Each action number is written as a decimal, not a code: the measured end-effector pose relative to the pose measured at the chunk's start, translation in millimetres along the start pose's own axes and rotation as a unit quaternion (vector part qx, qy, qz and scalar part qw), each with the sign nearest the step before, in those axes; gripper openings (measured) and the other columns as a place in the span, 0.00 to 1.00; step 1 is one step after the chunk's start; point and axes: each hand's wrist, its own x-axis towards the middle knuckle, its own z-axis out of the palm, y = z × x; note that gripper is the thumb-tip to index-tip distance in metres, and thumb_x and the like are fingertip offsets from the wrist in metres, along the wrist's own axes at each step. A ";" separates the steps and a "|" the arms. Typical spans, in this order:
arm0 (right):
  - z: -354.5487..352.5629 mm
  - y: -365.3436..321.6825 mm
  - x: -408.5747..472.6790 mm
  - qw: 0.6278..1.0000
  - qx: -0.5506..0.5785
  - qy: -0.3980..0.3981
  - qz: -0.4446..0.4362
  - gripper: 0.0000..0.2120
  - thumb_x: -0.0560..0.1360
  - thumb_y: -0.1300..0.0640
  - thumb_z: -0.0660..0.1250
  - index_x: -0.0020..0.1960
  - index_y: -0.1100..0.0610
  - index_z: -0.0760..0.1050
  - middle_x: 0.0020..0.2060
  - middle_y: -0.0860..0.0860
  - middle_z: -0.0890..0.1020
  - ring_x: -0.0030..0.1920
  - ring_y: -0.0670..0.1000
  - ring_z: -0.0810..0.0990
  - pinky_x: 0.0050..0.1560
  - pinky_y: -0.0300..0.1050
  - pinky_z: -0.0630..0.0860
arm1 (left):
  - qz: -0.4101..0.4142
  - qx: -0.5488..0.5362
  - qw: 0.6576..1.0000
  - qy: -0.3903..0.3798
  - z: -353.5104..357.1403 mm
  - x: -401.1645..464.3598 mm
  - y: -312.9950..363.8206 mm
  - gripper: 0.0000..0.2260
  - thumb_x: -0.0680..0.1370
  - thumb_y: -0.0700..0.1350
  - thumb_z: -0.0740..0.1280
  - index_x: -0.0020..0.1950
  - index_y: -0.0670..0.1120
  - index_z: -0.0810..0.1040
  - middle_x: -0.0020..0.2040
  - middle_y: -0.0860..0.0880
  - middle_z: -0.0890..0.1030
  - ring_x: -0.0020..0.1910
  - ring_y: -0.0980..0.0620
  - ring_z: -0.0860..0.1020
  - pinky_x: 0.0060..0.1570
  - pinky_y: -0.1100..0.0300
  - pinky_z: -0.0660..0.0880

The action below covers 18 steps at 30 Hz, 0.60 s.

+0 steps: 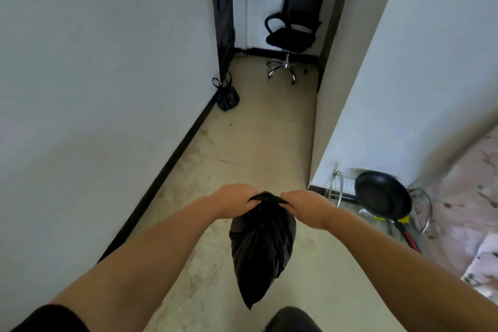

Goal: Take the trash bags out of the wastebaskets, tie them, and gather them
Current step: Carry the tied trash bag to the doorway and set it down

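Observation:
A full black trash bag (261, 248) hangs in front of me above the floor. My left hand (234, 199) grips the left side of its gathered top, and my right hand (301, 203) grips the right side. The two hands are close together with the bag's neck bunched between them. A second black trash bag (227, 98), tied with its handles standing up, sits on the floor against the left wall by the dark door frame. No wastebasket is in view.
A narrow hallway runs ahead between white walls. A black office chair (293, 29) stands at the far end. To the right, a black frying pan (382, 198) leans on a metal rack (339, 188) by the wall corner. My shoe (293, 321) shows at the bottom.

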 end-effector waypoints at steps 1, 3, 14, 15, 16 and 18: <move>-7.4 9.1 20.0 1.000 0.002 -0.001 0.000 0.11 0.83 0.51 0.50 0.45 0.53 0.63 0.40 0.50 0.71 0.41 0.51 0.69 0.42 0.42 0.61 | -0.003 -0.005 1.000 -0.001 -9.0 16.1 -13.3 0.09 0.82 0.50 0.54 0.45 0.49 0.68 0.42 0.51 0.71 0.41 0.51 0.70 0.41 0.59 0.65; -20.9 28.6 62.1 1.000 0.000 -0.004 -0.003 0.11 0.83 0.51 0.50 0.45 0.54 0.63 0.40 0.50 0.71 0.41 0.51 0.69 0.42 0.43 0.61 | -0.008 -0.015 1.000 -0.004 -25.4 50.6 -41.4 0.09 0.82 0.50 0.54 0.44 0.49 0.68 0.41 0.51 0.72 0.41 0.50 0.70 0.41 0.58 0.66; -123.9 152.5 315.9 0.997 -0.021 -0.049 -0.046 0.13 0.82 0.52 0.52 0.51 0.58 0.71 0.51 0.60 0.79 0.51 0.59 0.77 0.46 0.48 0.68 | -0.078 -0.066 0.994 0.026 -124.5 247.6 -189.3 0.12 0.82 0.48 0.55 0.52 0.43 0.74 0.50 0.45 0.78 0.47 0.47 0.74 0.46 0.57 0.68; -133.7 158.6 335.5 0.997 -0.015 -0.052 -0.052 0.13 0.82 0.53 0.52 0.53 0.59 0.72 0.52 0.60 0.79 0.51 0.58 0.77 0.46 0.47 0.67 | -0.083 -0.071 0.994 0.025 -134.2 260.0 -201.9 0.12 0.82 0.48 0.55 0.53 0.42 0.74 0.51 0.44 0.78 0.49 0.47 0.75 0.46 0.57 0.68; -142.1 164.5 355.9 0.997 -0.009 -0.055 -0.060 0.14 0.82 0.53 0.52 0.55 0.60 0.73 0.53 0.60 0.79 0.52 0.58 0.77 0.47 0.47 0.68 | -0.088 -0.074 0.993 0.024 -143.6 272.1 -215.2 0.12 0.82 0.49 0.55 0.53 0.43 0.74 0.52 0.44 0.78 0.50 0.46 0.75 0.46 0.57 0.67; -156.1 175.4 398.3 0.996 0.006 -0.055 -0.075 0.14 0.82 0.54 0.53 0.58 0.60 0.73 0.53 0.59 0.80 0.52 0.58 0.78 0.49 0.48 0.71 | -0.098 -0.078 0.992 0.019 -160.8 296.5 -245.1 0.12 0.82 0.49 0.55 0.53 0.43 0.73 0.52 0.45 0.78 0.50 0.47 0.75 0.45 0.57 0.67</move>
